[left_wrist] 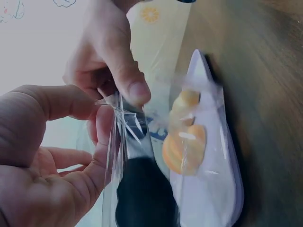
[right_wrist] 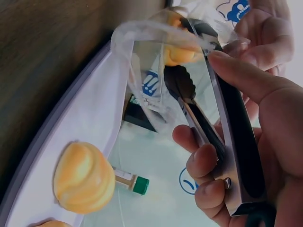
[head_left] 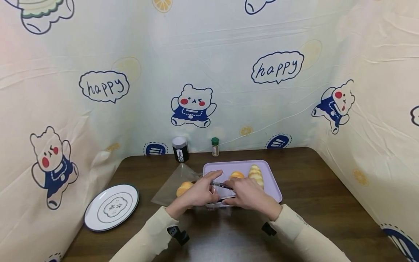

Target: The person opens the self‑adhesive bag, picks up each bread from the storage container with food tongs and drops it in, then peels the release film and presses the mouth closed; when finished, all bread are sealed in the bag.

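My right hand (head_left: 247,193) grips metal tongs (right_wrist: 239,137) with dark scalloped tips, its fingers curled round the handles. Facing it, my left hand (head_left: 200,192) pinches the mouth of a clear plastic bag (left_wrist: 113,142) between thumb and fingers. In the left wrist view, the tongs' head reaches in through the bag's mouth. An orange-yellow bread roll (head_left: 184,188) shows through the plastic beyond the left hand, near the tong tips in the right wrist view. A lilac tray (head_left: 226,167) lies behind the hands, bearing another round roll (head_left: 236,175) and a longer, paler twisted bread (head_left: 256,175).
At the left of the dark wooden table sits a white plate (head_left: 95,219) with a dark rim. Along the back stand a black jar (head_left: 180,150) with a pale lid and a small green-capped bottle (head_left: 215,147). A printed cloth (head_left: 229,109) hangs behind and at both sides.
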The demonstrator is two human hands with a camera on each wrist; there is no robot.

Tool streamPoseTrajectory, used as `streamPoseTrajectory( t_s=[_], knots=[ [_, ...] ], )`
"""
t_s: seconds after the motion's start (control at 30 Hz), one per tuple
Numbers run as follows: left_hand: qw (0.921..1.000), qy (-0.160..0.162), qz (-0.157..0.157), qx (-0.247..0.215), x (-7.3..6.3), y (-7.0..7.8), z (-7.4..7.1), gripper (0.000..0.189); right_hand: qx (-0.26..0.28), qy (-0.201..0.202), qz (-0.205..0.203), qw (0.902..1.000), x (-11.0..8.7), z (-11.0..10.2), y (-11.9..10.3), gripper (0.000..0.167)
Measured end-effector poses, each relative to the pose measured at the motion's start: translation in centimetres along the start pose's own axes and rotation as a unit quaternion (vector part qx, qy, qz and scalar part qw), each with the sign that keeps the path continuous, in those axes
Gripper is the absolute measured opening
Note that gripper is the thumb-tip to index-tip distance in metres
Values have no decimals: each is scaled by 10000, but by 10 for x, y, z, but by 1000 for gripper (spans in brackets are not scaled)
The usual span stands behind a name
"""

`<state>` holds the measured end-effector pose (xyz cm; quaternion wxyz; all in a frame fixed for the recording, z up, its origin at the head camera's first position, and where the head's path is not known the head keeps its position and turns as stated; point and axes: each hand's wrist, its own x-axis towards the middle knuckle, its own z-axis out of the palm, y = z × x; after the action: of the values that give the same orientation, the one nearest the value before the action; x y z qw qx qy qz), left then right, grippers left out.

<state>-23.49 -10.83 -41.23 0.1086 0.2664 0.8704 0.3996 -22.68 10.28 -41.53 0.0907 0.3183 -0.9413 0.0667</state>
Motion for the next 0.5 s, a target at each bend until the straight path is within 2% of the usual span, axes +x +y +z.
streamPoseTrajectory(
  t_s=[0.13, 0.33, 0.5],
  knots=[
    [10000, -3, -25, -2, 0, 3, 1, 86, 186, -54, 244, 9995, 1, 0, 0, 59],
    [10000, -17, -85, 24, 0, 5, 2, 86, 438, -169, 327, 9984, 3, 0, 1, 59],
    [9993, 24, -285, 252, -3, 4, -1, 86, 307, -148, 346, 9988, 2, 2, 4, 60]
  ],
)
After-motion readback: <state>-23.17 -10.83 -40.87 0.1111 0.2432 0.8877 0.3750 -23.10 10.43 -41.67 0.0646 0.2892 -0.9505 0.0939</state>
